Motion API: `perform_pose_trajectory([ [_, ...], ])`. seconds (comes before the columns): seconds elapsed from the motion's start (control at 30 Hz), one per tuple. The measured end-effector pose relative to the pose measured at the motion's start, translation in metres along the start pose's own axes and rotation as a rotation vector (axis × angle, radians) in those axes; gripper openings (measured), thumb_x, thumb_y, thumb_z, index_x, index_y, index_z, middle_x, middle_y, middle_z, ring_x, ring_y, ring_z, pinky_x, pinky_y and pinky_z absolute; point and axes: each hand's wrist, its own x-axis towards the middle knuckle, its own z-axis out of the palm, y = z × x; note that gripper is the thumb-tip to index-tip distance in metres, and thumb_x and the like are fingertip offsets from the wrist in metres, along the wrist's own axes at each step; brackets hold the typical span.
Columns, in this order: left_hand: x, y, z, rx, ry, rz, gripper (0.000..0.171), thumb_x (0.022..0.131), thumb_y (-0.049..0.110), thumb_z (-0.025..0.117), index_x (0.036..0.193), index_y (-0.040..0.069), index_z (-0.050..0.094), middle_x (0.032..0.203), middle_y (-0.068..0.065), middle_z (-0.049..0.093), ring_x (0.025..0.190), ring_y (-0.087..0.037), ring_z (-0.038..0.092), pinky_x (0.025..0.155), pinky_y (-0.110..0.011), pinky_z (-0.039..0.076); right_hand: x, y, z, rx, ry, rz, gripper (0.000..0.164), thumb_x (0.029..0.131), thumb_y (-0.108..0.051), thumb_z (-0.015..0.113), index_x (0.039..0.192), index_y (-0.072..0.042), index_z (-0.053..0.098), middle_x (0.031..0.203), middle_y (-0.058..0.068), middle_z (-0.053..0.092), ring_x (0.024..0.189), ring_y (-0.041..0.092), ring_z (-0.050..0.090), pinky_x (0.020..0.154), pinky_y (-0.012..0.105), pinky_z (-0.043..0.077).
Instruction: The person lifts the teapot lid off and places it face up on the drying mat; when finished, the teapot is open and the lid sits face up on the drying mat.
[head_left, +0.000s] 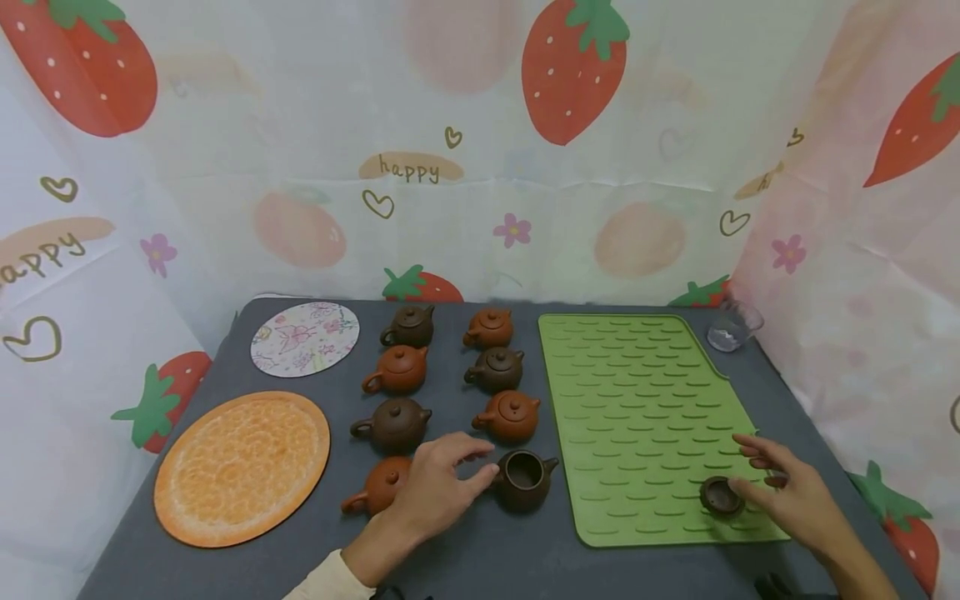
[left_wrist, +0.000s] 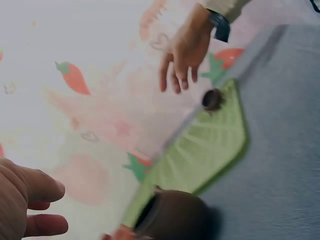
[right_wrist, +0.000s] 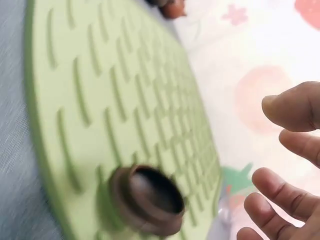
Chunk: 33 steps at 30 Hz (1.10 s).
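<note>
A dark brown teapot (head_left: 523,481) stands uncovered, its round mouth showing a hollow inside. My left hand (head_left: 442,487) is just left of it, thumb and fingers spread with a gap between them; in the left wrist view the fingers hold nothing. Over the right side of the green mat (head_left: 637,433) is my right hand (head_left: 798,500), fingers extended and apart. Near its thumb a small dark brown teapot lid (head_left: 722,497) lies upside down on the mat, hollow side up. The right wrist view shows the lid (right_wrist: 147,200) apart from the fingers.
Several lidded teapots, orange-brown (head_left: 513,416) and dark brown (head_left: 397,425), stand in two columns left of the mat. At the left lie an orange round placemat (head_left: 242,468) and a floral one (head_left: 305,339). A clear glass pitcher (head_left: 731,327) stands at the back right.
</note>
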Motion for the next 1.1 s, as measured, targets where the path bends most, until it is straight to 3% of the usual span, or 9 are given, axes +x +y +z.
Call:
perform_pose_trajectory([
  [0.1,0.003,0.007,-0.012,-0.001,0.036,0.046,0.022,0.079,0.008,0.080,0.101,0.011,0.074,0.092,0.007,0.067,0.083,-0.009,0.063,0.069,-0.031,0.052,0.002,-0.011,-0.001,-0.001,0.011,-0.064,0.057,0.091,-0.021,0.070,0.141,-0.003,0.046,0.124,0.017,0.054,0.098,-0.007,0.043,0.072,0.026,0.046],
  [0.47,0.000,0.017,-0.054,0.040,0.192,0.152,0.031,0.076,0.001,0.081,0.104,0.011,0.073,0.096,0.002,0.069,0.084,-0.013,0.064,0.070,-0.023,0.051,0.006,-0.052,0.003,0.084,0.024,-0.278,0.057,0.089,-0.005,0.069,0.142,-0.010,0.048,0.126,-0.011,0.051,0.106,0.000,0.046,0.079,0.019,0.041],
  [0.87,-0.026,0.001,-0.091,-0.013,0.320,0.086,0.035,0.073,-0.010,0.078,0.105,0.002,0.073,0.098,-0.008,0.069,0.086,-0.021,0.063,0.079,-0.022,0.047,0.020,-0.097,0.020,0.223,-0.006,-0.494,0.064,0.083,0.008,0.071,0.141,-0.010,0.049,0.129,0.003,0.053,0.110,0.012,0.048,0.084,0.022,0.040],
  [1.1,-0.033,-0.008,-0.096,-0.091,0.343,0.140,0.043,0.066,-0.025,0.073,0.104,-0.005,0.071,0.093,-0.016,0.068,0.087,-0.017,0.064,0.080,-0.021,0.048,0.021,-0.115,0.032,0.303,-0.048,-0.563,0.066,0.081,0.011,0.071,0.140,-0.009,0.049,0.128,0.003,0.053,0.111,0.015,0.049,0.087,0.025,0.041],
])
